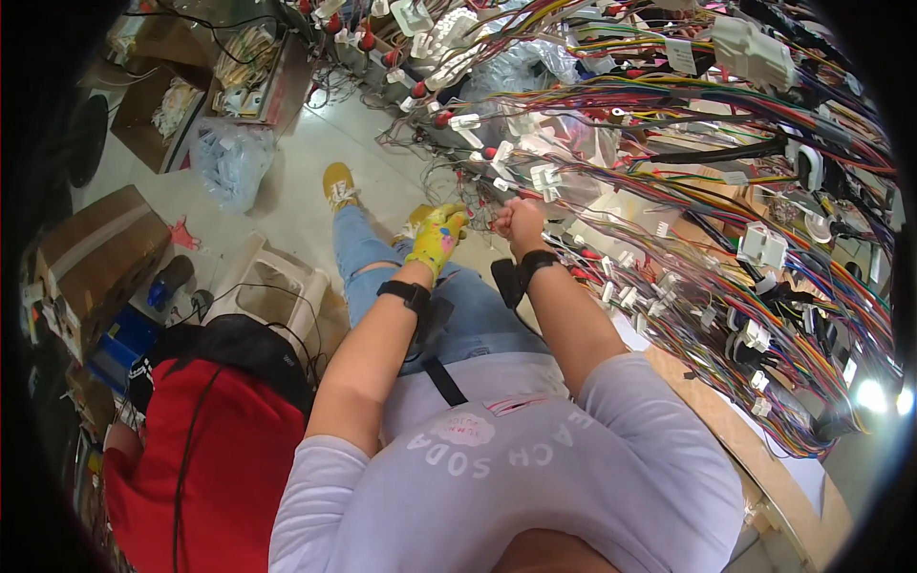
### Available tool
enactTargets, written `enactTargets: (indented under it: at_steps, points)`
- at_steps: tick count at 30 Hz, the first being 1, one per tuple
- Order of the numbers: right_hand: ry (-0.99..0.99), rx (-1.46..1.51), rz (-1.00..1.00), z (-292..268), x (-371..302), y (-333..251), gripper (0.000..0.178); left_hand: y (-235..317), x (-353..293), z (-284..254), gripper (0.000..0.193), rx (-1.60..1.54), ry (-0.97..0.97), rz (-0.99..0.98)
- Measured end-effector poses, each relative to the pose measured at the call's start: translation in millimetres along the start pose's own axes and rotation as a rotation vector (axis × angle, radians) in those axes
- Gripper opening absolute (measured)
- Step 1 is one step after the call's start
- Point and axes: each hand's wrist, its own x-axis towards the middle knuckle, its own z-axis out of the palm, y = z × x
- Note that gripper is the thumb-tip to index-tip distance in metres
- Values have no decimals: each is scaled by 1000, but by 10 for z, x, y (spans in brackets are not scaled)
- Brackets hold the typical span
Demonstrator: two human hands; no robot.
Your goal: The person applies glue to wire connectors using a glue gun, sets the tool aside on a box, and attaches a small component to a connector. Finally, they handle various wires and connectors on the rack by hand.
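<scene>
My left hand (pixel 439 236), in a yellow glove with coloured spots, is held out over my legs with its fingers curled together. My bare right hand (pixel 522 225) is close beside it, slightly apart, its fingers bent inward in a pinch or loose fist. What either hand holds, if anything, is too small to make out. Thin wires (pixel 475 181) hang just beyond both hands. Nearest to my right hand is a rack of wire bundles in many colours (pixel 669 196), with white plastic connectors (pixel 545 181) and red-tipped pieces (pixel 489 153) along its edge.
At the far left stand open cardboard boxes (pixel 143 119) and a clear plastic bag of white parts (pixel 229 162). A white plastic stool (pixel 272 286) is left of my legs. Nearer lies a red and black garment (pixel 215 458). A brown board edge (pixel 707 406) runs under the wires at right.
</scene>
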Motion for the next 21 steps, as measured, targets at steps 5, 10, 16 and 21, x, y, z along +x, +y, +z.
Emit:
enactTargets:
  at_steps: [5, 10, 16, 21]
  points:
    - [-26, -254, -43, -169, -363, -82, 24, 126, 496, 578, 34, 578, -84, 498]
    - [-37, -323, 61, -214, -594, -222, 20, 213, 673, 972, 35, 444, -142, 191]
    - [-85, 72, 49, -211, -632, -282, 18, 22, 514, 865, 30, 322, -104, 81]
    - [-17, 132, 115, -103, -531, -251, 25, -192, 262, 591, 31, 653, -99, 234]
